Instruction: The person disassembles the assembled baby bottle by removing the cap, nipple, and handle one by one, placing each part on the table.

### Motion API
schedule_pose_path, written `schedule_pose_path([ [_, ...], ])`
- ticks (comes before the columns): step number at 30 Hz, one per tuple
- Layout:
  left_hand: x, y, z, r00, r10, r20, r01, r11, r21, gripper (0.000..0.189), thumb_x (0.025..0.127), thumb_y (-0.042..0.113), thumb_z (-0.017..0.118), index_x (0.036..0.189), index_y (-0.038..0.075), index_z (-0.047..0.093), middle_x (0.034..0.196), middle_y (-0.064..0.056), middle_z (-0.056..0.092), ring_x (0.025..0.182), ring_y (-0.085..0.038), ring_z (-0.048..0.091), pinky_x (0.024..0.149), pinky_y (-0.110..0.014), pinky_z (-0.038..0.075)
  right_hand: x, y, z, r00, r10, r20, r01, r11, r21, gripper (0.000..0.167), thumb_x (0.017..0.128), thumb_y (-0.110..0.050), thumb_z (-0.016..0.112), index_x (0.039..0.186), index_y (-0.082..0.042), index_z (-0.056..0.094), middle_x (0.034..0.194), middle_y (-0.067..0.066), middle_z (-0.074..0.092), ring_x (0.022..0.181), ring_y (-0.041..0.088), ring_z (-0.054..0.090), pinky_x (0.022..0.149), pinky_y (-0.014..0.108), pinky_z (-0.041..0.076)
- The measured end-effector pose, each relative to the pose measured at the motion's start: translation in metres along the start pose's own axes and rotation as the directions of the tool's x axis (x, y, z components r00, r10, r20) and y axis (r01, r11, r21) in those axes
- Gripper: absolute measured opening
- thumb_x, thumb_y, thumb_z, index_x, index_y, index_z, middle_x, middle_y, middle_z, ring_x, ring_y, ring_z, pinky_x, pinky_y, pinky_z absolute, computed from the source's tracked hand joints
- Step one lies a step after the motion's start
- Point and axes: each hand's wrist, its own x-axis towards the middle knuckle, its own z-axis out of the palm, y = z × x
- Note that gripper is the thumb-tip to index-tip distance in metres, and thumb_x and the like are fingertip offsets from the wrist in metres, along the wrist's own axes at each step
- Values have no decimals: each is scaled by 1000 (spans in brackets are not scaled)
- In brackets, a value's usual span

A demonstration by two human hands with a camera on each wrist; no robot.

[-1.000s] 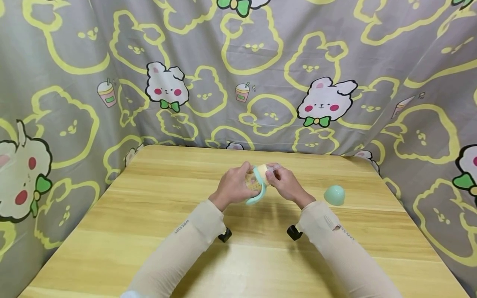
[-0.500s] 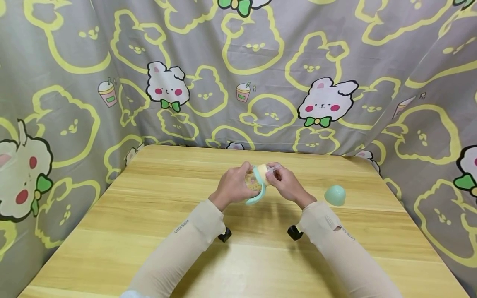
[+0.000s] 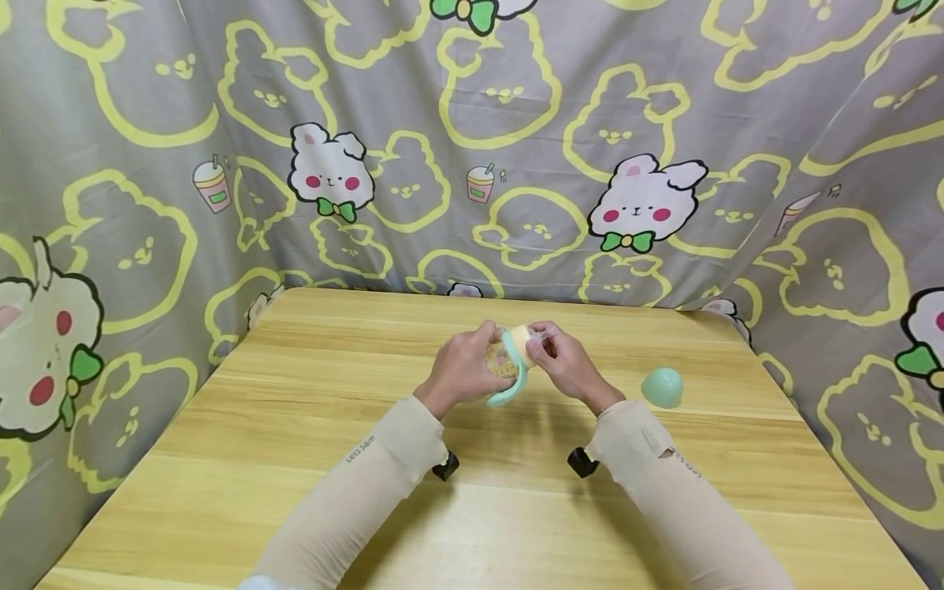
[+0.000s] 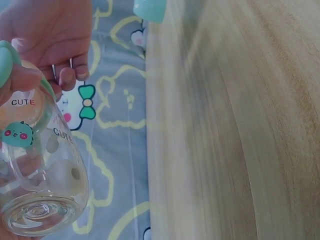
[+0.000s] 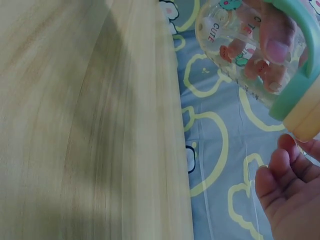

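"The left hand (image 3: 465, 365) gripped the bottle (image 3: 503, 362), tilted above the tabletop (image 3: 295, 426)! And the other?"
"The right hand (image 3: 566, 362) pinched the clear tip (image 3: 546, 332)! Best method, I judged, was a steady left hold and a light right touch."

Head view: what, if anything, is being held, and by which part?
The bottle: the left hand grips its clear body; the right hand pinches its clear tip, beyond the yellow collar.

Light wood-grain table (image 3: 243, 410); pale green dome-shaped cap (image 3: 662, 388) on right part, rounded side up.
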Motion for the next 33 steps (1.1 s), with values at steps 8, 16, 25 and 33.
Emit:
schedule_pose_path([
  [8,2,1,0,1000,2,-18,-1,1000,21,53,68,35,84,105,10,56,79,-2,62,62,-13,53,53,-27,43,0,0,-1,1000,5,-15,-4,998,56,43,100,-23,49,132,6,48,98,15,61,78,25,57,67,29,48],
  [16,2,3,-2,1000,1,-12,-1,1000,20,51,69,35,83,103,10,54,82,-3,65,62,-14,53,53,-28,43,0,-1,-3,1000,-17,15,15,992,126,43,100,-17,49,134,9,44,104,18,58,83,32,57,72,34,49],
  [25,16,5,-5,999,15,-33,-14,1000,20,52,69,34,84,105,10,54,88,-4,66,66,-15,55,56,-28,45,9,-3,-11,999,-14,-45,16,998,60,47,99,-23,51,134,8,44,105,21,58,85,26,58,71,30,48],
  [33,2,2,0,999,6,-32,-5,999,34,54,70,36,84,107,9,56,87,-4,66,63,-14,54,55,-28,44,1,-1,1,1000,10,26,-11,999,32,68,100,-53,39,132,6,47,102,16,61,79,19,54,69,33,46],
])
